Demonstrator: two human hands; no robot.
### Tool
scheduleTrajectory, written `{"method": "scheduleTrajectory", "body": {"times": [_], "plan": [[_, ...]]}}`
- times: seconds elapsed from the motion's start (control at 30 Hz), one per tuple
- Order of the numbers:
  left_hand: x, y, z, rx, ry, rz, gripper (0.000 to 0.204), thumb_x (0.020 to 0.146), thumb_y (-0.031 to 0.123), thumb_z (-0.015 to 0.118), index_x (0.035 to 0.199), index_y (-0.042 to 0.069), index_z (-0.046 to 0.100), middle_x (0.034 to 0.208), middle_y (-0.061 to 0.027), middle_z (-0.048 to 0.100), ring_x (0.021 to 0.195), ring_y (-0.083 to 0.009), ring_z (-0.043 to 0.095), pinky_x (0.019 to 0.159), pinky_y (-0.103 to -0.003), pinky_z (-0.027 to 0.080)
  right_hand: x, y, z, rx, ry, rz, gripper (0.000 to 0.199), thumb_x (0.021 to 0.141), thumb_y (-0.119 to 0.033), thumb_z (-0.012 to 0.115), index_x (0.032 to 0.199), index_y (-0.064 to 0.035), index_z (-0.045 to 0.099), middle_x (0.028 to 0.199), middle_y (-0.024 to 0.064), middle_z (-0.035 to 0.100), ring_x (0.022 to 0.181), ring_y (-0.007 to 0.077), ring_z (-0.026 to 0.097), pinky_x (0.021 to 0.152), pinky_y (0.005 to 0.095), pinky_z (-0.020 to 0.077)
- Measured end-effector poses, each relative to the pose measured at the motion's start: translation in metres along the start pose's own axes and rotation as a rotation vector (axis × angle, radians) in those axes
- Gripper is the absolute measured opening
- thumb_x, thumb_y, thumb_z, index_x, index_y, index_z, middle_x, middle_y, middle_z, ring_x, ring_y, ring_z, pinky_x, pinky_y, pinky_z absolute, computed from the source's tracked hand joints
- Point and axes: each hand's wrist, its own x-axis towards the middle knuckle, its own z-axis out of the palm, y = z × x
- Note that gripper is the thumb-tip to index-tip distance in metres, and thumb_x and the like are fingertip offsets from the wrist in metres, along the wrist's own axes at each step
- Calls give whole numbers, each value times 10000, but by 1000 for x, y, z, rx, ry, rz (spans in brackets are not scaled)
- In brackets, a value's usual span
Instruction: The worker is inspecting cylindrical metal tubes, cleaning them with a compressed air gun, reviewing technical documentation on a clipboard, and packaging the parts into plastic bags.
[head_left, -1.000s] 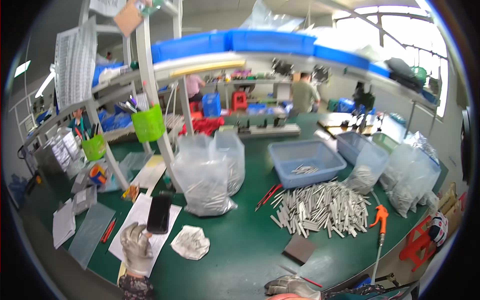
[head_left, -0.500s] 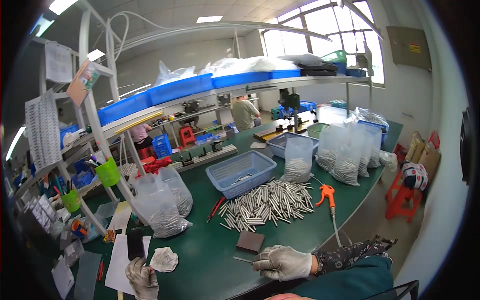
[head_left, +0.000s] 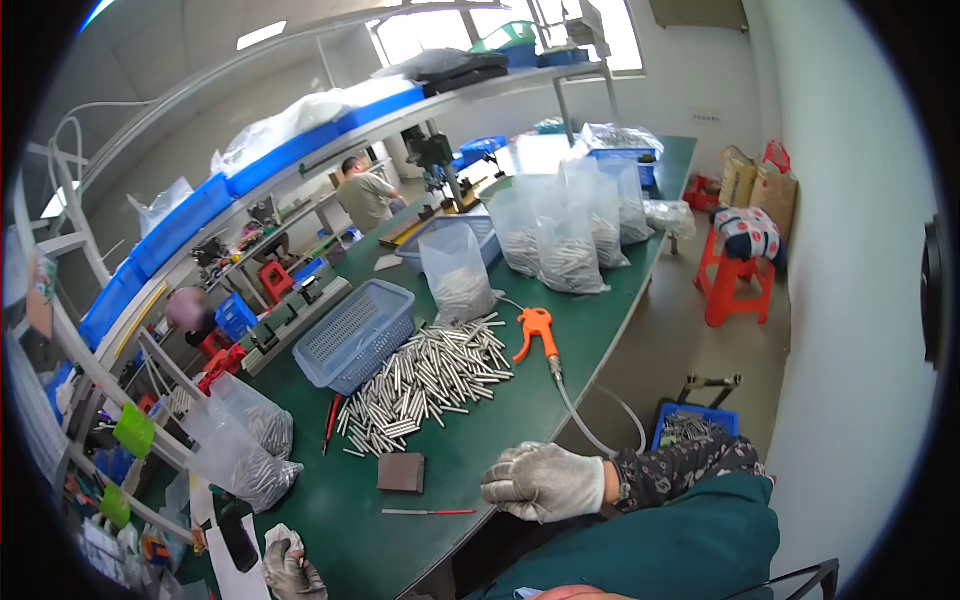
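My right hand point(head_left: 545, 483), in a grey-white work glove, is above the table's front edge. Its fingers are curled in and their tips hidden, so anything inside them does not show. Just left of it a thin file point(head_left: 428, 512) with a red handle lies on the green table, apart from the hand. A brown block point(head_left: 401, 473) rests beyond the file. At lower left my gloved left hand point(head_left: 292, 574) has bent fingers closed at a crumpled white cloth point(head_left: 283, 538), beside a black phone point(head_left: 238, 540) on white paper. Farther back spreads a pile of short metal pins point(head_left: 425, 385).
Behind the pile sits a blue-grey plastic basket point(head_left: 385, 310). An orange air gun point(head_left: 538, 332) with its hose lies to the right. Clear bags of pins point(head_left: 568, 262) stand at the back, others point(head_left: 255, 465) at left. A red stool point(head_left: 735, 285) and blue bin point(head_left: 730, 420) are on the floor.
The view has swung right, shifting the table leftward. My right hand has come away from the file, whose red handle now shows. My left hand has moved onto the white cloth.
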Motion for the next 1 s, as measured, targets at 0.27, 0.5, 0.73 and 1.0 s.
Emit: {"method": "scheduleTrajectory", "body": {"times": [0.27,0.5,0.73,1.0], "plan": [[-24,68,11,585,161,708,254,628,129,615,866,66,554,995,-189,528,960,-406,472,815,-491,379,-19,19,18,37,-10,6,177,733,-115,537,898,-61,572,780,88,577,783,286,554,716,398,444],[-51,38,37,507,230,509,185,690,118,628,862,73,578,921,-174,566,856,-351,541,746,-453,436,-11,34,55,62,-66,-28,186,740,-120,519,911,-74,576,785,81,569,781,288,542,712,398,440],[-54,4,61,406,128,372,179,777,178,590,917,68,577,967,-171,571,918,-342,539,796,-423,438,-13,54,87,8,-102,-10,203,744,-130,526,932,-75,579,790,81,569,775,287,540,714,396,440],[-73,-4,48,381,125,170,115,696,78,596,800,65,547,945,-109,597,906,-315,547,808,-431,422,6,49,119,-103,104,58,110,750,-202,557,791,-110,601,720,60,576,712,251,558,641,357,453]]}}
